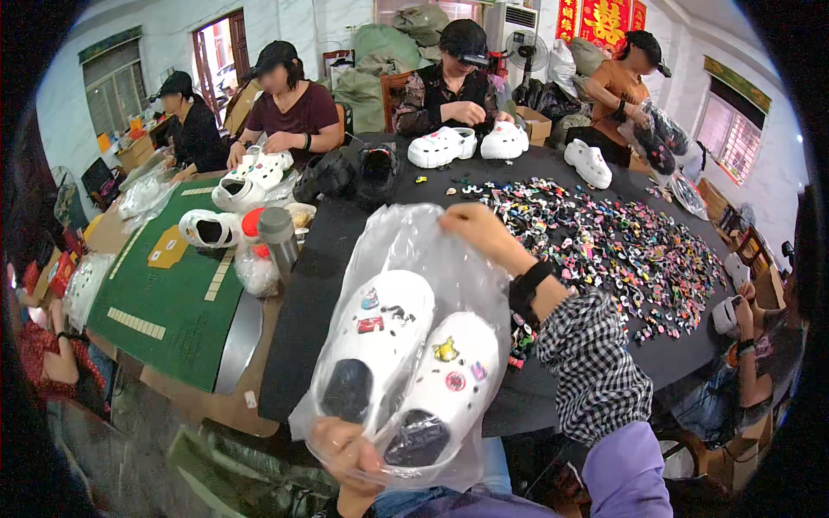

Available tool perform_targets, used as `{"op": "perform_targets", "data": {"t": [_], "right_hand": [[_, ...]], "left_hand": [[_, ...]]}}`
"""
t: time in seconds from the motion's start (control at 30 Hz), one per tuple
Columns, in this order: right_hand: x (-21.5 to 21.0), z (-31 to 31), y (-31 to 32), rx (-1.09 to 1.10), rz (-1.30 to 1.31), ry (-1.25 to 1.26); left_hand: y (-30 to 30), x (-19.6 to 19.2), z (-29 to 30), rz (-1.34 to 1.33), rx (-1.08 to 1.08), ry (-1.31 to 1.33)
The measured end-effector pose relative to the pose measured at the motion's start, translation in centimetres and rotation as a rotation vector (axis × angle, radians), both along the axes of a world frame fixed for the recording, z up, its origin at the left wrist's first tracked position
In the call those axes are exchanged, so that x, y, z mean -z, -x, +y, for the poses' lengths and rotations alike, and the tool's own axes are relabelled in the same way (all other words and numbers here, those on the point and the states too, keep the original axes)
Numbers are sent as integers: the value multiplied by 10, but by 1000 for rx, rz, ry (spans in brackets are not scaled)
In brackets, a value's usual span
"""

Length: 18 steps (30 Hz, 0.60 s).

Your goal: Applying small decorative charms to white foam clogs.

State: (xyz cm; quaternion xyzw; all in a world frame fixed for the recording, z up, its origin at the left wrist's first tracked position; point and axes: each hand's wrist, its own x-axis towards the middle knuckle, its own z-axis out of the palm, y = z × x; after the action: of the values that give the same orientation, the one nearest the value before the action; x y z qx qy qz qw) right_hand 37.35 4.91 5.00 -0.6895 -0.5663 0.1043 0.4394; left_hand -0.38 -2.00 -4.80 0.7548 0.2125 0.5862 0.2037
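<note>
A pair of white clogs lies inside a clear plastic bag [406,233], held up over the near edge of the black table. Colourful charms sit on the left clog [401,302] and the right clog [471,332]; dark pieces show in their foot openings. My left hand [347,453] grips the bag and the heel end of the clogs from below. At the far end, my right hand [479,229] pinches the bag's top edge between closed fingers. A black band circles my right wrist, above a checked sleeve.
Loose charms [604,250] are heaped across the right of the black table [302,285]. White clogs [442,148], black clogs [354,173] and a metal flask [278,237] stand farther back. A green board [173,302] lies left. Several people work around the tables.
</note>
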Motion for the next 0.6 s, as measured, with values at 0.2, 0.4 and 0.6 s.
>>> {"op": "perform_targets", "data": {"t": [0.2, 0.4, 0.6], "right_hand": [[-42, -19, -27, 230, 194, -209], [-67, -56, -99, 432, 266, -446], [-81, -121, -161, 352, 731, -779]], "left_hand": [[24, -49, -4, -155, 20, 123], [39, -60, -1, -239, -28, 84], [48, -49, 11, -242, -64, 38]]}}
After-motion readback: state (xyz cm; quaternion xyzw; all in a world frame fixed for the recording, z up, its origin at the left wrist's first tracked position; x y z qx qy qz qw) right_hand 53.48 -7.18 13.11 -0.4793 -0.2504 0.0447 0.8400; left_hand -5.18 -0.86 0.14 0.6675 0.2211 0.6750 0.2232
